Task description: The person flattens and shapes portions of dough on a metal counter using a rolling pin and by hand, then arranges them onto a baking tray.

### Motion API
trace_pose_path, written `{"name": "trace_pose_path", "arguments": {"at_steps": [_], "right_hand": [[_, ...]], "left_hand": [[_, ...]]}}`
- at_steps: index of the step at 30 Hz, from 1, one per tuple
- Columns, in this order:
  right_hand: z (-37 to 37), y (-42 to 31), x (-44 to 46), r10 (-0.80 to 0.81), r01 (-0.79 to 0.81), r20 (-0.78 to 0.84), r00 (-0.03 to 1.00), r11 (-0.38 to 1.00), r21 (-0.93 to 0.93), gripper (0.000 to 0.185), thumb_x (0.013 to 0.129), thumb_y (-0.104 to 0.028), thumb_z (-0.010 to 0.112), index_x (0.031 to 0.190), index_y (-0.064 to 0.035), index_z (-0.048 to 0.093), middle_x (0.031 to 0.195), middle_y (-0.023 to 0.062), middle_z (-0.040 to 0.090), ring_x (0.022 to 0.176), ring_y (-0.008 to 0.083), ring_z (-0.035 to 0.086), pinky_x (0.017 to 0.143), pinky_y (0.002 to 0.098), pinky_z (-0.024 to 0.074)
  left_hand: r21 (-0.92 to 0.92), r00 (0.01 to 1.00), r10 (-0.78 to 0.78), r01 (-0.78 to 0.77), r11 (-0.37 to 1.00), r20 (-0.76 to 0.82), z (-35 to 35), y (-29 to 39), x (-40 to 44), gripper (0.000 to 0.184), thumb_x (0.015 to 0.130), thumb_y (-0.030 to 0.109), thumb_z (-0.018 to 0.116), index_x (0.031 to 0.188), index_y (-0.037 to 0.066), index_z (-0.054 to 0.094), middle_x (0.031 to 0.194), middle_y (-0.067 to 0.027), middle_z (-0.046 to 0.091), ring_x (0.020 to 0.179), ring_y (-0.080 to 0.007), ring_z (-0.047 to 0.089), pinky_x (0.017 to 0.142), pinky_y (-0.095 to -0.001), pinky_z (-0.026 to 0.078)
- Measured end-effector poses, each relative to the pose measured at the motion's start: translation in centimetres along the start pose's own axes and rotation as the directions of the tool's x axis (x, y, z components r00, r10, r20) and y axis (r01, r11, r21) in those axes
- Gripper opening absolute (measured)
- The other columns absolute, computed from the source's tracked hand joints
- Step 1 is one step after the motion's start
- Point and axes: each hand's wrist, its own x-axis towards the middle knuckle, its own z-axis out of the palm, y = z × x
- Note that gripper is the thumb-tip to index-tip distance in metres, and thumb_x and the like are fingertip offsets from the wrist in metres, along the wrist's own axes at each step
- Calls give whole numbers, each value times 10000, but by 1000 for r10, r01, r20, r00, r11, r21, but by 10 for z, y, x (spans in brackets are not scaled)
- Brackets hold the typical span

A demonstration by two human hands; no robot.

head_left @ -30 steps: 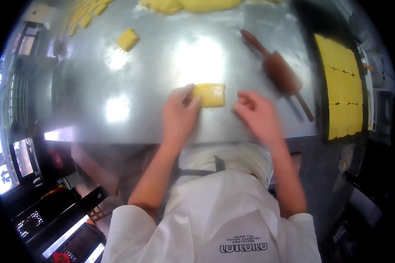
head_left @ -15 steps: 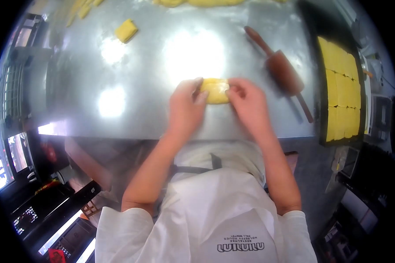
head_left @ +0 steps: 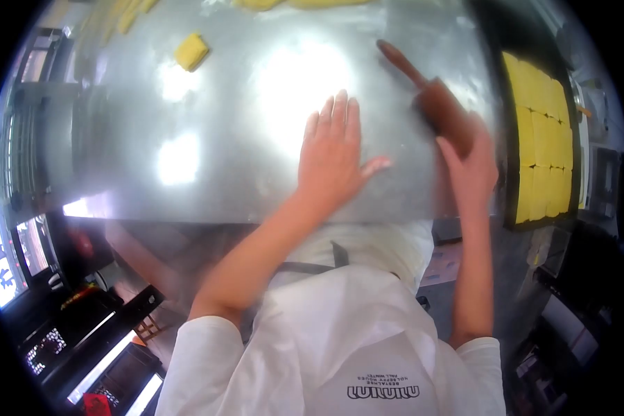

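Note:
My left hand (head_left: 331, 156) lies flat over the metal table, its fingers straight and close together and the thumb spread out. The yellow dough piece is not visible; the hand covers the spot where it was. At the right, my right hand (head_left: 473, 170) grips the near end of a brown wooden rolling pin (head_left: 438, 102), thumb on one side and fingers on the other. The pin lies at a slant, its far handle pointing away to the left. Its near handle is hidden by the hand.
Flat yellow dough squares (head_left: 534, 90) fill a black tray (head_left: 512, 215) at the table's right edge. A small folded dough piece (head_left: 191, 51) sits at the far left of the steel table (head_left: 249, 173). More yellow dough (head_left: 326, 3) runs along the far edge.
Both hands held the dough piece before. My left hand has flattened out over that place, and my right hand has moved right and taken hold of the rolling pin.

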Motion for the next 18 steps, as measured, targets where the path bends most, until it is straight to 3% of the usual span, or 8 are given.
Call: {"name": "trace_pose_path", "arguments": {"at_steps": [5,8,9,11,13,15,16,18], "right_hand": [[4,-1,12,76,-94,114,991,983,158,763,895,-451,823,1531,-174,503,1105,127,761,906,309,715,908,407,556],[-5,-16,18,7,-85,229,973,940,331,705,875,-441,843,1473,-185,574,1075,110,764,879,216,709,848,359,565],[-12,-25,13,-87,-22,259,962,920,392,689,869,-441,839,1461,-193,589,1085,116,769,880,254,728,858,381,571],[-25,-44,5,-332,221,291,897,908,355,676,870,-469,817,1452,-206,597,1101,132,773,917,307,747,845,408,576],[-25,-69,6,-521,324,420,743,830,455,693,866,-509,796,1461,-217,591,1108,162,767,953,359,742,826,436,575],[-2,-89,21,-472,333,531,704,880,340,617,920,-589,688,1401,-205,640,963,162,771,904,381,737,799,455,568],[14,-90,36,-453,321,462,763,885,337,611,932,-605,661,1384,-194,653,941,165,769,897,382,737,797,457,568],[26,-101,61,-361,230,447,818,919,321,635,943,-631,627,1366,-160,673,923,186,765,881,389,736,802,463,568]], "left_hand": [[-7,1000,-6,6,1000,-8,-5,2,-4,945,955,575,680,1542,-106,390,1596,-290,432,1493,-432,397,1227,-514,312],[-554,930,-355,245,796,-99,-19,-15,-25,725,1041,395,619,1564,-61,408,1602,-265,455,1506,-382,417,1242,-474,317],[-491,924,-315,176,853,-217,-44,-28,-29,575,1052,235,539,1559,-24,455,1602,-234,480,1508,-348,428,1248,-438,318],[-512,794,-427,173,841,-432,-70,-53,-37,405,1078,198,465,1375,-30,618,1437,-206,608,1368,-358,544,1163,-450,397],[-167,904,-190,134,977,-384,-67,-91,-46,385,1095,242,427,1086,-10,718,1142,-198,708,1076,-387,648,960,-459,489],[92,961,-220,237,967,-167,-51,-94,-33,449,1100,296,414,910,5,698,971,-197,698,931,-424,628,845,-492,482],[227,966,-251,258,939,-61,-45,-94,-22,504,1102,323,408,823,12,687,885,-196,693,858,-442,618,787,-509,478],[115,948,-309,317,941,-81,-52,-91,0,533,1101,356,409,771,19,658,808,-198,667,817,-456,609,760,-543,464]]}}
